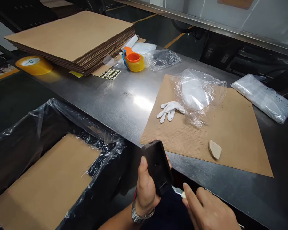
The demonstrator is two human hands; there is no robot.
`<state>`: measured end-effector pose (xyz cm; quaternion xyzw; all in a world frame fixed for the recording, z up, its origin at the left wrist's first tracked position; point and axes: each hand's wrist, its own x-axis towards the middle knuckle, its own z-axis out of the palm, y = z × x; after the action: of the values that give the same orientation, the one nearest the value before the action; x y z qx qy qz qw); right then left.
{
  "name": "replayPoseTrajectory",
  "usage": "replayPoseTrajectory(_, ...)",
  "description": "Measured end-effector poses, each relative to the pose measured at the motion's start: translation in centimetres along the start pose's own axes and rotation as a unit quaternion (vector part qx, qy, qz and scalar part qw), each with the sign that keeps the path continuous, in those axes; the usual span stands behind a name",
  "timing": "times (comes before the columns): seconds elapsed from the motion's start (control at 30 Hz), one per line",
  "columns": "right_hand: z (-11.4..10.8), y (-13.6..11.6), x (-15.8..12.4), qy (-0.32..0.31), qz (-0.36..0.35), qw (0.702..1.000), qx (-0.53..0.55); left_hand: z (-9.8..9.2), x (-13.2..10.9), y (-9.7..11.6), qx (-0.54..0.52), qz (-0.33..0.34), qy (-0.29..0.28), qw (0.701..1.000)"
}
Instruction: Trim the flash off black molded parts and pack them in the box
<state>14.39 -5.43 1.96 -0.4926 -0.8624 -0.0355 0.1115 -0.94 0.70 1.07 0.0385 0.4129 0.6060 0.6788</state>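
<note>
My left hand [146, 188] is wrapped round a black plastic case [157, 166], an oblong, hollow-looking part held tilted above the table's front edge. Close to its lower end, my right hand [207, 207] pinches a small tool [183, 194] with a pale handle and a thin metal tip. Whether that tip touches the case I cannot tell. Beyond my hands, a cardboard sheet [240, 137] lies on the metal table [120, 105]. On the sheet rest a beige wedge-shaped block [215, 149], a white glove [170, 110] and a clear plastic bag [196, 92] with something white inside.
At left stands a bin lined with dark plastic [69, 119], cardboard [50, 182] inside. A cardboard stack [74, 35], a yellow tape roll [35, 65], an orange tape dispenser [133, 59] and a sticker sheet [110, 73] occupy the table's far left. A wrapped packet [262, 97] lies right.
</note>
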Motion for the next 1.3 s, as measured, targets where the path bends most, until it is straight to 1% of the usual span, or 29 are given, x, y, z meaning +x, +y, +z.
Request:
replayPoseTrajectory(0.2,-0.1,0.1,0.1,0.000,0.003,1.000,-0.001,-0.2,-0.1,0.0,0.007,-0.005,-0.003,1.000)
replayPoseTrajectory(0.53,-0.1,0.0,0.1,-0.004,-0.001,1.000,0.014,0.1,0.0,0.2,0.013,-0.001,-0.001,1.000)
replayPoseTrajectory(0.73,-0.2,0.0,0.1,-0.016,0.019,0.999,0.025,0.1,-0.3,0.2,0.006,0.001,0.001,1.000)
replayPoseTrajectory(0.83,-0.1,0.1,0.1,-0.012,0.009,1.000,0.022,0.2,-0.4,0.2,0.006,-0.002,0.009,1.000)
replayPoseTrajectory(0.93,0.0,0.2,0.1,-0.005,0.005,1.000,0.003,0.3,-0.2,0.4,0.009,-0.034,0.031,0.999)
replayPoseTrajectory(1.07,0.2,0.1,0.2,0.006,-0.001,0.999,-0.032,0.3,0.3,0.5,0.019,-0.102,0.066,0.992)
replayPoseTrajectory(1.2,0.0,0.2,0.4,0.022,-0.009,0.998,-0.059,0.2,0.8,0.6,0.022,-0.154,0.078,0.985)
replayPoseTrajectory(1.3,-0.4,0.5,0.5,0.014,-0.002,0.999,-0.039,0.2,0.9,0.4,0.026,-0.170,0.084,0.981)
